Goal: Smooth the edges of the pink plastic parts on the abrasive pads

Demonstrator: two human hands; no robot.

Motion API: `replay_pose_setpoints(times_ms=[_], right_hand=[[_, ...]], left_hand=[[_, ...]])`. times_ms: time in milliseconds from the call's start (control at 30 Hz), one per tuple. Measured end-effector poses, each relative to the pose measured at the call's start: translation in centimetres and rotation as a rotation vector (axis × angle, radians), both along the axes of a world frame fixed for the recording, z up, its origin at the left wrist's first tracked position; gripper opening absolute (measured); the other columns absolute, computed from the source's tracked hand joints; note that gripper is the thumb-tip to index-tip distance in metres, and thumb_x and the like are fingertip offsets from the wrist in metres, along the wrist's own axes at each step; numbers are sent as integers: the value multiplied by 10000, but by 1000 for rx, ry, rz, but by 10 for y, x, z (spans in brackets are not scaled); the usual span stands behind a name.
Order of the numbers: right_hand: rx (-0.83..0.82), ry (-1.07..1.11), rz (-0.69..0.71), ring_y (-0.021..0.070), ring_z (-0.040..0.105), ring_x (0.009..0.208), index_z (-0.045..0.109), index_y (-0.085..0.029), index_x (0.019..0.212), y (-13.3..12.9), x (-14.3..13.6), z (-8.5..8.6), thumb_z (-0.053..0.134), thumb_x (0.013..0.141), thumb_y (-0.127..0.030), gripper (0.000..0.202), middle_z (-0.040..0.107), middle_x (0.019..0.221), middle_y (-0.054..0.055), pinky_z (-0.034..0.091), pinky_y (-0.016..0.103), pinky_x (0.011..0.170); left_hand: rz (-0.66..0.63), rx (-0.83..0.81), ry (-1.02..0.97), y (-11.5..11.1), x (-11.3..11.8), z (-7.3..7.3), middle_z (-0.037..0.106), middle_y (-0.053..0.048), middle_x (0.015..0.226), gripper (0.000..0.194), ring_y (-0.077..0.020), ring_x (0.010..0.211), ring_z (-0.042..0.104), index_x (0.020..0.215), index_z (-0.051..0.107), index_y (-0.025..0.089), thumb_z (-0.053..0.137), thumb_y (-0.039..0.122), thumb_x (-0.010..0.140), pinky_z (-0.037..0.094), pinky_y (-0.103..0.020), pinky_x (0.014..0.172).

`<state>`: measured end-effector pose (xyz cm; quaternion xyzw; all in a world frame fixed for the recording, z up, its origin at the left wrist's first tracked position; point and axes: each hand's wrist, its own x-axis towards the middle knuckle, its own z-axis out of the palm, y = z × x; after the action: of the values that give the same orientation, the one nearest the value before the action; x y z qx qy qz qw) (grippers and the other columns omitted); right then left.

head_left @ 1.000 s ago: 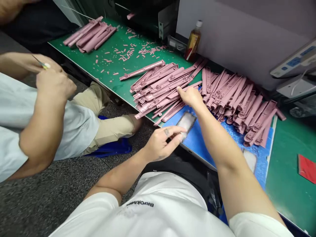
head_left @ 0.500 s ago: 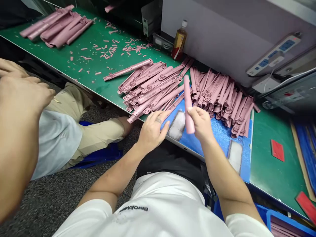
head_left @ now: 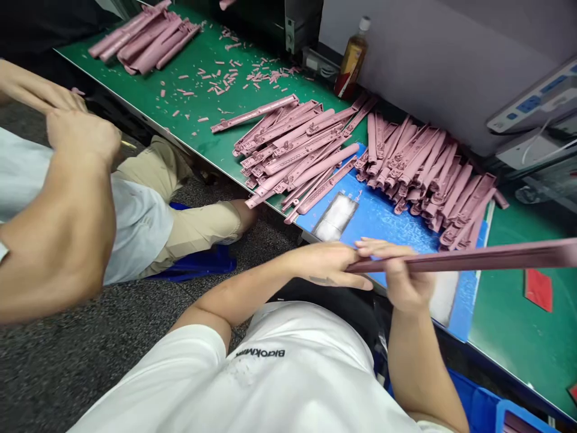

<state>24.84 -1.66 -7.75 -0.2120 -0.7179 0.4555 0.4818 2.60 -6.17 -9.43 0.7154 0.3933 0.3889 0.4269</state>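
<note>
One long pink plastic strip (head_left: 487, 257), which I am holding raised before the blue mat (head_left: 378, 213), its free end extending to my right across the green desk (head_left: 502, 325); step in hand, as I judge it, handling this single piece between both hands; next move, by my reckoning, calling for a steady hold, the long end hanging unsupported; right hand (head_left: 408, 279), closing about the strip, fingers stretching leftward; left hand (head_left: 331, 264), meeting the strip's other end, fingers nearly straight, whether gripping or merely touching I cannot tell; heap of similar strips (head_left: 419, 162), lying beyond on the mat.
</note>
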Motion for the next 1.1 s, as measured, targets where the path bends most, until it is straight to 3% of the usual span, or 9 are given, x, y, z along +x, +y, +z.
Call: replay_pose_setpoints(times_ms=[100, 200, 267, 333, 433, 567, 767, 933, 1100], right_hand=[[-49, 189, -530, 287, 726, 566, 771, -335, 954, 10, 17, 10, 837, 1114, -557, 281, 695, 702, 11, 679, 484, 592], [-94, 170, -766, 246, 566, 486, 656, -335, 898, 20, 39, 7, 886, 1028, -697, 449, 562, 640, -1, 542, 442, 496], [-139, 147, -759, 215, 512, 481, 593, -326, 890, 22, 49, -5, 890, 989, -785, 556, 507, 618, -24, 507, 409, 485], [-176, 141, -723, 162, 450, 471, 523, -301, 836, 19, 52, -19, 888, 975, -837, 663, 452, 599, -55, 442, 339, 462], [-170, 174, -662, 99, 348, 449, 421, -269, 766, 12, 51, -37, 888, 1003, -823, 762, 368, 584, -89, 332, 267, 452], [-138, 238, -589, 87, 256, 428, 392, -271, 763, 12, 51, -44, 928, 1012, -734, 751, 318, 572, -102, 268, 273, 447], [-62, 253, -614, 120, 383, 445, 443, -264, 729, 26, 64, -46, 897, 1033, -622, 654, 383, 572, -82, 392, 286, 460], [-141, 281, -533, 78, 347, 414, 429, -239, 666, 28, 67, -51, 927, 1014, -589, 702, 381, 580, -85, 309, 239, 411], [-130, 242, -542, 86, 395, 434, 444, -239, 659, 23, 61, -50, 954, 1011, -580, 707, 393, 571, -79, 344, 245, 425]], left_hand=[[190, 197, 33, 44, -34, 4, 850, -146, 1166, 329, -340, 1134, 816, 1252, 861, 192, 794, 501, 1163, 650, -404, 1024], [537, 280, 294, 103, -74, -1, 800, -180, 1106, 205, -398, 1283, 731, 1143, 845, 157, 795, 355, 1123, 561, -509, 1239], [623, 276, 487, 128, -88, -4, 759, -176, 1028, 168, -417, 1307, 690, 1080, 836, 133, 806, 298, 1085, 495, -562, 1314], [623, 285, 639, 128, -89, -2, 757, -186, 1044, 172, -413, 1289, 686, 1098, 849, 108, 738, 240, 1101, 478, -571, 1325], [463, 333, 758, 89, -68, 5, 797, -214, 1185, 257, -396, 1244, 725, 1206, 883, 89, 662, 202, 1137, 527, -532, 1260], [124, 285, 681, 28, -28, 2, 848, -180, 1287, 329, -331, 1239, 809, 1420, 887, 137, 681, 298, 1220, 605, -418, 1158], [262, 333, 436, -7, -24, -16, 893, -144, 1230, 313, -271, 1151, 876, 1396, 895, 167, 641, 293, 1264, 665, -366, 1109], [533, 459, 458, 21, -90, 19, 880, -153, 1272, 323, -301, 1209, 852, 1387, 905, 195, 651, 322, 1234, 659, -443, 1175], [786, 298, 774, 113, -169, 62, 883, -153, 1300, 392, -356, 1277, 795, 1344, 925, 168, 617, 268, 1123, 605, -473, 1217]])
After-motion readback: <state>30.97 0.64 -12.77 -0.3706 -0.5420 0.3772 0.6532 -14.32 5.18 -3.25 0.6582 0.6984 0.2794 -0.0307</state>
